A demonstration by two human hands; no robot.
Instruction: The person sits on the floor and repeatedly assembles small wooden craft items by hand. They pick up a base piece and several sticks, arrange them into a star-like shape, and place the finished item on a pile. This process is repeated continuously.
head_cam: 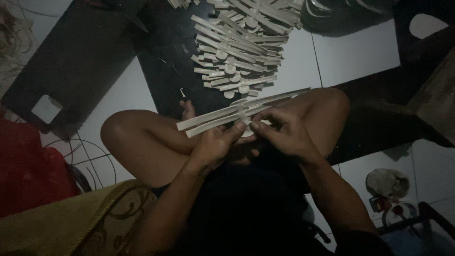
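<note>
The bundle of pale wooden slats (239,114), joined at a small round hub in the middle, lies across the person's lap just above the crossed knees, held at its centre by both hands. The left hand (214,144) is curled under the hub with the thumb pressing up against it, fingers closed on the piece; the right hand (284,132) pinches the same hub from the other side, fingertips meeting the left thumb. To work it well, a firm grip close to the hub seems wise, keeping the long slats level so they do not twist or splay. From the left, a red cloth (26,166) and a yellow patterned fabric (80,220) lie by the knee, with loops of thin wire (90,159) on the white tiled floor (355,50). A dark board (76,59) lies beyond, then a stack of finished slat pieces (239,47) on a dark mat. The room is dim.
</note>
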